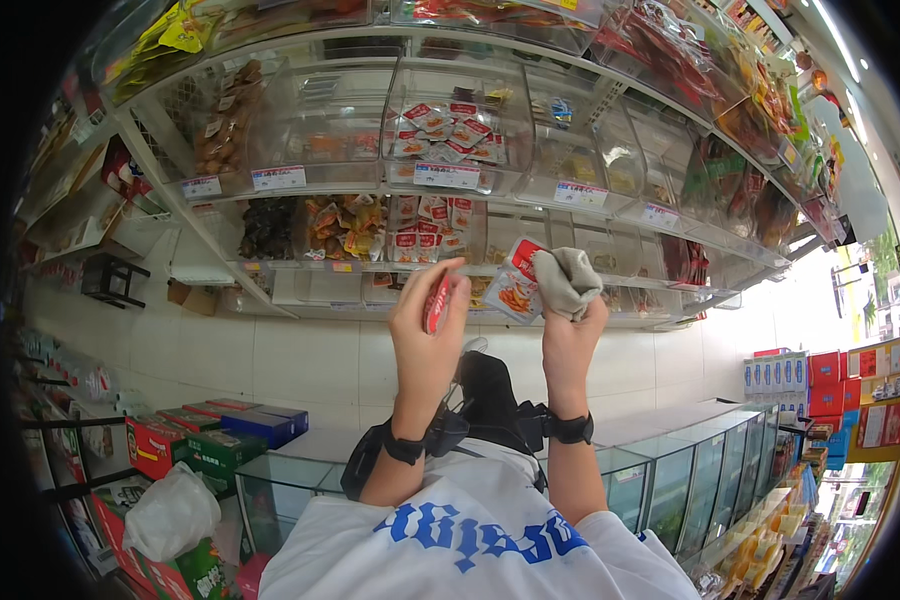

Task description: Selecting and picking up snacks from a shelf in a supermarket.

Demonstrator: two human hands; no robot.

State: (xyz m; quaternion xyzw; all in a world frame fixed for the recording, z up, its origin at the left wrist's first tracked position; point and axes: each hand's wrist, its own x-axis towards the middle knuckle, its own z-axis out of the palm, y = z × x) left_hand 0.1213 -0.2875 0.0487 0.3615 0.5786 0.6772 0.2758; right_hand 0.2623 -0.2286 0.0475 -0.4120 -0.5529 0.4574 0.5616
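Note:
My left hand (427, 311) is closed around a red snack packet (436, 304), seen edge-on between thumb and fingers. In my right hand (574, 319) is a bunched grey cloth (568, 283), held upright above the fist. A red and white snack packet (517, 285) with a food picture touches the cloth's left side; whether fingers under the cloth grip it is hidden. Behind the hands, a lower clear bin holds similar red and white packets (429, 231), and more packets (450, 133) lie in the bin above it.
Metal shelving with clear plastic bins (315, 120) and price tags (446, 175) spans the view ahead. Glass cases (667, 480) stand at my sides, low. At the left are stacked drink cartons (225, 450), a white plastic bag (172, 511) and a black stool (114, 280).

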